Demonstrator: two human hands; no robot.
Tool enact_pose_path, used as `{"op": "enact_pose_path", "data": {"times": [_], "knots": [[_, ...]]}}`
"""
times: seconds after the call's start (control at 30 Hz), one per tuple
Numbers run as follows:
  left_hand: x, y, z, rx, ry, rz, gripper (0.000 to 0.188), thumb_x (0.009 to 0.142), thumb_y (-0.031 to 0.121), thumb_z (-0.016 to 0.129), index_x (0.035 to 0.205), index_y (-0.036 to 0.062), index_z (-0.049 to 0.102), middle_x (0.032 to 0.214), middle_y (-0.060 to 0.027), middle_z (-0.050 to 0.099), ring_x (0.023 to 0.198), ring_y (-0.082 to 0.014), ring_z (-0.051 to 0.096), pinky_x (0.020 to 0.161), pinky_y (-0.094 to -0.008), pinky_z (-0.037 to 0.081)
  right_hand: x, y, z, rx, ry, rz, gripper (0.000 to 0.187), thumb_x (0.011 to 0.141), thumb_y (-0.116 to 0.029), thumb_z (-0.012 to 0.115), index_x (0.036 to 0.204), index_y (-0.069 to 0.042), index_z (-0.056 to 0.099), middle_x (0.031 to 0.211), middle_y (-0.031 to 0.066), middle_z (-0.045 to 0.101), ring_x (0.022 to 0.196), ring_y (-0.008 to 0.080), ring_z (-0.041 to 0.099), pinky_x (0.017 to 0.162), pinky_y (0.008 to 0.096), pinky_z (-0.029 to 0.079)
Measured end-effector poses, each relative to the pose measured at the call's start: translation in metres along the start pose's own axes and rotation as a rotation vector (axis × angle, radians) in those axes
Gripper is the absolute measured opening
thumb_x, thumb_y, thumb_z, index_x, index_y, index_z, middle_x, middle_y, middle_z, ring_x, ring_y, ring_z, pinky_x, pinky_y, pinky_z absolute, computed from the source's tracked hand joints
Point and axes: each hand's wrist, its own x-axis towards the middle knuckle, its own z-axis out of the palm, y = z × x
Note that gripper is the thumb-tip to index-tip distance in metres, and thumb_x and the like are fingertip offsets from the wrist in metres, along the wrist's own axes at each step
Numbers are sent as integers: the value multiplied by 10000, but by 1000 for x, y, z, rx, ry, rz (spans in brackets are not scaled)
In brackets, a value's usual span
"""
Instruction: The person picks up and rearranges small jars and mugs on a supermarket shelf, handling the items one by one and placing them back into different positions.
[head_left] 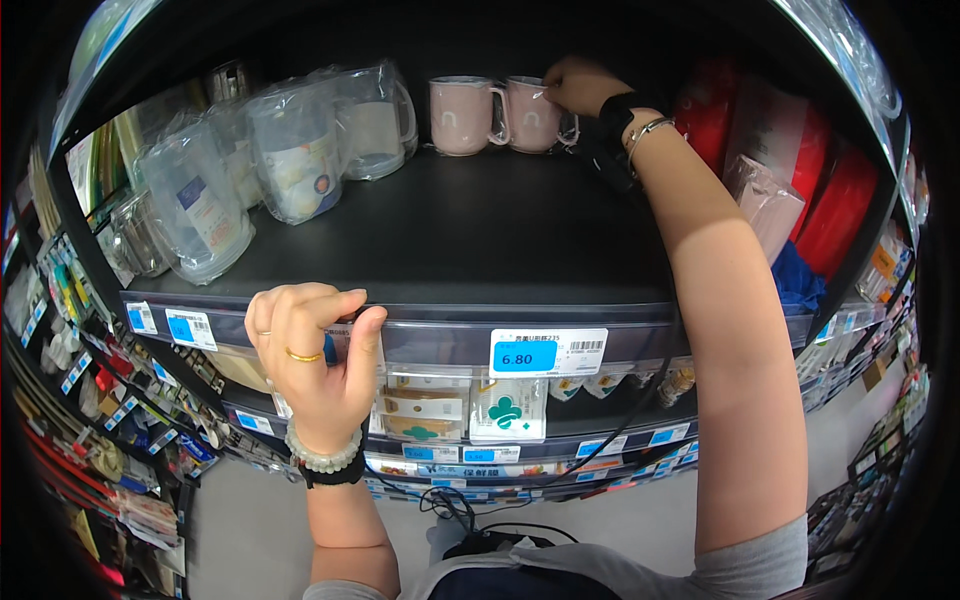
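Two pale pink mugs [461, 118] stand side by side toward the back of a black shelf, handles to the right. At the right-hand pink mug [530, 116], my right hand [585, 88] has its fingers closed at the rim; the fingertips are partly hidden. That mug stands upright, close beside the other one's handle. My left hand [322, 345] is at the shelf's front edge [440, 312], its fingers curled over the lip and the thumb pointing up. Bracelets and dark bands circle both wrists.
Clear plastic-wrapped jugs [293, 150] crowd the shelf's left side. Red wrapped items [835, 215] and a pink wrapped cup [765, 205] stand at the right. Price labels [548, 353] line the front edge. A black cable [668, 370] hangs past it. Lower shelves hold packages [508, 408].
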Motion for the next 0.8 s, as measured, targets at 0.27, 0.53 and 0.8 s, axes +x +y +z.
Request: {"op": "enact_pose_path", "data": {"times": [0.27,0.53,0.8], "knots": [[1,0,-1,-5,-12,0,143,861,123,736,938,64,631,853,-60,603,835,-236,526,855,-367,373,7,7,7,-6,12,18,310,942,-248,636,1174,-62,726,1030,123,750,924,241,721,854,372,567],[1,-2,1,7,14,12,191,806,132,791,932,98,651,845,-39,636,780,-223,547,825,-362,368,8,-2,6,20,-129,60,383,950,-273,598,1269,-74,675,1120,134,731,1041,262,697,934,390,536],[3,1,-8,0,-14,4,239,820,86,762,1048,69,694,955,-71,675,901,-251,598,905,-380,408,19,6,13,-18,17,-51,342,947,-289,602,1179,-66,719,1072,132,741,974,262,706,888,388,548]]}}
